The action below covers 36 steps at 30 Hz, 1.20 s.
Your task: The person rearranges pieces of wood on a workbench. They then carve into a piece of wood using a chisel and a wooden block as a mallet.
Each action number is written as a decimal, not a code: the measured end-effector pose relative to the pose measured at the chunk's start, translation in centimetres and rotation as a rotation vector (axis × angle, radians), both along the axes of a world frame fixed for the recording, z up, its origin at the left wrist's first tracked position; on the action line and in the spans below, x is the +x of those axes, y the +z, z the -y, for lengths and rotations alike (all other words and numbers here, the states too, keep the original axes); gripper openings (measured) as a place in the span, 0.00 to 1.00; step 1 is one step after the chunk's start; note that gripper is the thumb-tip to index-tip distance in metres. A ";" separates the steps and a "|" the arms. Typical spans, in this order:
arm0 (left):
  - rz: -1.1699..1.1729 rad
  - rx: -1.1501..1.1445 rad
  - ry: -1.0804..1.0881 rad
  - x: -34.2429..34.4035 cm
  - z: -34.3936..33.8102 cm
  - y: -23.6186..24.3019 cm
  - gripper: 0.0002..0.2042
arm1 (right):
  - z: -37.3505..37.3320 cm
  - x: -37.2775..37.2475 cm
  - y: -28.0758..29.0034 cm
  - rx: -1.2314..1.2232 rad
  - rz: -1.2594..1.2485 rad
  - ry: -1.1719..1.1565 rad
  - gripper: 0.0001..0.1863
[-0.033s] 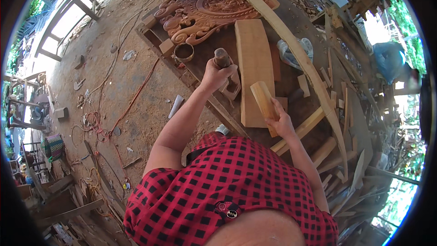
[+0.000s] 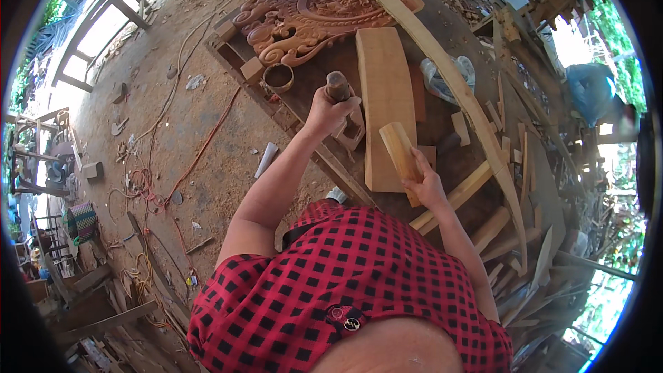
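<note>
My left hand is closed around an upright round wooden handle, its blunt end facing up. What the handle leads to is hidden below my fist. Just beneath and beside that fist is a wooden piece with an opening. My right hand grips the right side of a short, smooth piece of wood, fingers along its edge. This piece slants across the near part of a broad, slightly curved plank, which lies lengthwise on the workbench.
A carved reddish panel lies at the bench's far end, near a round bowl. A long curved strip runs down the right side, past a clear plastic bag. Wood offcuts pile up at right; cords cross the floor at left.
</note>
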<state>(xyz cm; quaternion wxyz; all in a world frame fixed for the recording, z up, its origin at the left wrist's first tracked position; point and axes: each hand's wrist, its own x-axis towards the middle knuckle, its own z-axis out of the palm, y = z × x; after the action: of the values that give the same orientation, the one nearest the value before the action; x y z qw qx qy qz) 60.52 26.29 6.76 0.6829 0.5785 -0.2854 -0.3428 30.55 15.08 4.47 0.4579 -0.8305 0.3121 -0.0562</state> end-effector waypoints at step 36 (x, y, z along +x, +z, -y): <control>0.225 0.123 -0.036 -5.8 2.4 -0.5 0.15 | 1.7 -0.8 2.2 -0.329 -0.255 0.222 0.48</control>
<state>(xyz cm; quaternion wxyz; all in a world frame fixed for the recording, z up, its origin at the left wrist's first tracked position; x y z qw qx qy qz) 54.73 23.85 6.22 0.6034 0.6490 -0.3490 -0.3048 29.78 13.34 6.69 0.2769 -0.9235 0.2609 0.0496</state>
